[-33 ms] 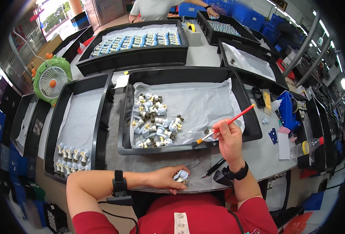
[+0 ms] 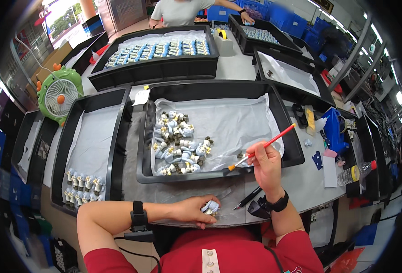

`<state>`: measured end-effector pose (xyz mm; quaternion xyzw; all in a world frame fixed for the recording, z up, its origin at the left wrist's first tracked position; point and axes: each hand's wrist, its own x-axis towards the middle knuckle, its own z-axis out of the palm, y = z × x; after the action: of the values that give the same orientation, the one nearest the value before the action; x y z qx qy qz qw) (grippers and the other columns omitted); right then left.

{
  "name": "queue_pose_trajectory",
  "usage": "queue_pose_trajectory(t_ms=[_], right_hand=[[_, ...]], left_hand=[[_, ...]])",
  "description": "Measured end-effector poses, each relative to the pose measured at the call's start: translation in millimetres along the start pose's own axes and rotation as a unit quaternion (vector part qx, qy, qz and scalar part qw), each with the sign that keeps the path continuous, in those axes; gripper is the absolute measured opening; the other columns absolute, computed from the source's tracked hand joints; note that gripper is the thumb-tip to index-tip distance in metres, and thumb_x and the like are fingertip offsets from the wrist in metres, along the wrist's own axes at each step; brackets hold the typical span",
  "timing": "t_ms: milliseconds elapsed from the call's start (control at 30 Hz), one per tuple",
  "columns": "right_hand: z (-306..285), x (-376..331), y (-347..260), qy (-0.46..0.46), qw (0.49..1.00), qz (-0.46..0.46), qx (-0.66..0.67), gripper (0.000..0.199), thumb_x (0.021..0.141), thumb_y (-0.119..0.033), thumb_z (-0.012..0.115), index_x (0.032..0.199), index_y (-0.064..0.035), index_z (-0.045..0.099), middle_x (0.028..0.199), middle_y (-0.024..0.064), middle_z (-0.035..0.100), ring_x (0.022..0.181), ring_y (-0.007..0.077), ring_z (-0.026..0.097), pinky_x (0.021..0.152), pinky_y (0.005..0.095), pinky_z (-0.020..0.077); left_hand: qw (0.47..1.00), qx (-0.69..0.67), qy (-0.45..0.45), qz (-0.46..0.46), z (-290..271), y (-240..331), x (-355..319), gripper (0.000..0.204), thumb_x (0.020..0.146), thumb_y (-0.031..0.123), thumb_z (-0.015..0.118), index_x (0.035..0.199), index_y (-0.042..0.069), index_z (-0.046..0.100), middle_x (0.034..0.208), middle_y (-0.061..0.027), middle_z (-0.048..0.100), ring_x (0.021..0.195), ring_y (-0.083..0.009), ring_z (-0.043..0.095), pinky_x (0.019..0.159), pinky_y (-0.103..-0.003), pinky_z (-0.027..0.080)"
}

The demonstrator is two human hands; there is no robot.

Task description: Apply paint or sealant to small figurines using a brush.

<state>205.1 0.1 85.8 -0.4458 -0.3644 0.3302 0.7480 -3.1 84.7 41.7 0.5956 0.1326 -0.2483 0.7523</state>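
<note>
My left hand [image 2: 196, 210] rests near the table's front edge, its fingers closed round a small light-blue and white figurine [image 2: 211, 207]. Between the fingers and thumb of my right hand [image 2: 268, 166] is a red-handled paintbrush [image 2: 279, 135]. Its orange bristles point down and left, over the near rim of a black tray [image 2: 219, 174]. Inside that tray, on white lining, lies a jumbled heap of similar figurines [image 2: 178, 143] with dark bases. A small dark piece lies by the brush, too small to name. Next to my right wrist, a black pen [image 2: 247, 198] lies on the table.
A left-hand tray [image 2: 114, 150] holds upright figurines [image 2: 85, 184]. Farther back stands a tray of blue-and-white rows [image 2: 160, 49]. A green fan [image 2: 60, 93] is at the left; a bottle [image 2: 356, 173] and blue tape dispenser [image 2: 336, 129] at the right. Across the table, another person [image 2: 182, 11] reaches into a tray.
</note>
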Motion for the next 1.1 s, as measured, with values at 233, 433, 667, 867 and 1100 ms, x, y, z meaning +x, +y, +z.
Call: queue_pose_trajectory(t_ms=[233,433,667,867,1100], right_hand=[[-0.8,-2.5,-2.9,-0.007,1.000,0.002,0.004,0.024,0.092,-0.020,0.050,0.085,0.0019,0.059,0.076,0.0055,0.059,0.064,0.0082,0.051,0.061,0.0207,0.0421],[-0.6,-0.8,-1.8,-0.018,1.000,0.004,0.020,0.025,0.092,-0.020,0.050,0.085,0.0019,0.059,0.076,0.0054,0.059,0.064,0.0080,0.051,0.063,0.0211,0.0423],[-2.5,-3.4,-2.4,-0.012,1.000,0.000,0.014,0.025,0.092,-0.020,0.050,0.085,0.0024,0.059,0.076,0.0053,0.059,0.064,0.0079,0.052,0.063,0.0208,0.0425],[-1.1,-3.8,-0.7,-0.018,1.000,0.005,0.024,0.025,0.093,-0.020,0.047,0.086,0.0019,0.057,0.070,0.0050,0.056,0.061,0.0098,0.053,0.061,0.0227,0.0437],[1.8,-2.2,-0.1,0.015,0.999,-0.035,0.006,0.019,0.092,-0.018,0.048,0.089,0.0003,0.054,0.064,0.0040,0.055,0.059,0.0110,0.053,0.060,0.0238,0.0439]], left_hand=[[1.000,-0.015,-0.011,-0.002,0.7,2.9,-0.6,0.045,0.084,0.016,0.062,0.119,0.006,0.035,0.084,-0.0030,0.052,0.065,-0.0085,0.058,0.058,-0.020,0.047],[0.999,-0.035,-0.011,-0.010,-1.9,-1.4,-0.1,0.044,0.084,0.015,0.061,0.118,0.007,0.035,0.086,-0.0029,0.050,0.065,-0.0089,0.057,0.058,-0.020,0.047],[1.000,-0.022,-0.014,-0.014,-0.1,4.6,-1.1,0.044,0.084,0.015,0.061,0.119,0.007,0.035,0.086,-0.0028,0.050,0.065,-0.0087,0.057,0.059,-0.020,0.047],[1.000,-0.021,-0.008,0.004,1.4,-2.0,-0.8,0.043,0.084,0.015,0.061,0.118,0.007,0.036,0.086,-0.0026,0.050,0.065,-0.0084,0.057,0.058,-0.020,0.048],[1.000,-0.017,-0.009,0.025,0.3,0.7,-0.5,0.042,0.084,0.014,0.062,0.116,0.006,0.036,0.085,-0.0025,0.050,0.063,-0.0077,0.057,0.055,-0.019,0.049]])
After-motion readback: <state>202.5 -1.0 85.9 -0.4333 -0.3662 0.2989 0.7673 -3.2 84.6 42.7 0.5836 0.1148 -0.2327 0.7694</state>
